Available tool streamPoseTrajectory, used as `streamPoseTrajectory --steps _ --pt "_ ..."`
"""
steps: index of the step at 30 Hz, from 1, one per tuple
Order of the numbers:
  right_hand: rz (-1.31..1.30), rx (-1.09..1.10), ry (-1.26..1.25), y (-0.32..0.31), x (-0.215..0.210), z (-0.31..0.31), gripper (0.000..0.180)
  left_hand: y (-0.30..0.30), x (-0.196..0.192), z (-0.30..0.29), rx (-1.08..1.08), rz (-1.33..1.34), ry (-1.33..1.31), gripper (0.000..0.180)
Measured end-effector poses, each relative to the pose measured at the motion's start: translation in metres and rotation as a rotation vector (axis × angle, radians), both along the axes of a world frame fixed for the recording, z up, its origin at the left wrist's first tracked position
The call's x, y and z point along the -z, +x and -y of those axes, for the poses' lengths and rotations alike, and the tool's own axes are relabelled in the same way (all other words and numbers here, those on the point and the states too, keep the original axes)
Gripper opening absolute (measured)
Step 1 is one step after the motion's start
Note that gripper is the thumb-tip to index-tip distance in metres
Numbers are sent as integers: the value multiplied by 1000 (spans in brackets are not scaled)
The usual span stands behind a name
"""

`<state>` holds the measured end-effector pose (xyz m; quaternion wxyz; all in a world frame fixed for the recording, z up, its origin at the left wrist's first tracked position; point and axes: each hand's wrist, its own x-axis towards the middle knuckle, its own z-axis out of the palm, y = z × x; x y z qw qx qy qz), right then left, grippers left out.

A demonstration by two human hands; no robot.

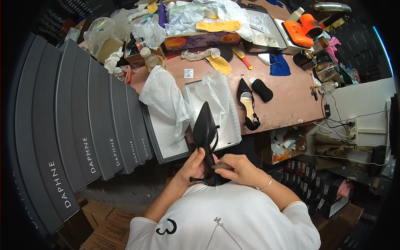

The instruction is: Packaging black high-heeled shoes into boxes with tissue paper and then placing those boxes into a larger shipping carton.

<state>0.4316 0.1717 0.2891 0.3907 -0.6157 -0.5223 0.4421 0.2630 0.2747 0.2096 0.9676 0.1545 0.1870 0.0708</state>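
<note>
Hands (192, 168) hold shoe (203, 127); grey piece (222, 166)

The held black pointed shoe (203, 127) looks smooth, leather-like; crumpled white paper (163, 93), thin; tall grey cardboard boxes (70, 112), matt; pinkish-brown surface (287, 98), scuffed.

A white T-shirt (246, 221) fills the lower middle of the frame. Its sleeves are short and loose: the left sleeve (141, 232) at the lower left of centre, the right sleeve (306, 221) toward the lower right. Left of the shirt's middle is a bold black mark (173, 227) of rounded curves. Near the bottom edge hangs a silver-coloured necklace (217, 221), two fine strands of chain meeting at a small ornament. The left hand (189, 170) and right hand (242, 168) are bare; a thin, shiny bangle (269, 183) circles the right wrist.
</note>
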Motion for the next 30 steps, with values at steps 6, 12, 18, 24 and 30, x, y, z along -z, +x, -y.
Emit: streamPoseTrajectory --steps 6,12,18,24,30 --pt "86 69 100 2 -2 -18 17 9 -8 -1 -24 -78 44 42" --pt "-26 -105 -108 10 -11 1 17 2 2 -2 36 3 53 43" --pt "77 35 73 6 -7 -14 18 8 -8 -2 -8 -115 68 43" --pt "30 90 -66 24 -2 6 19 13 -11 -10 22 -82 118 47" --pt "148 207 142 7 2 7 18 12 -7 -9 -12 -99 35 43"
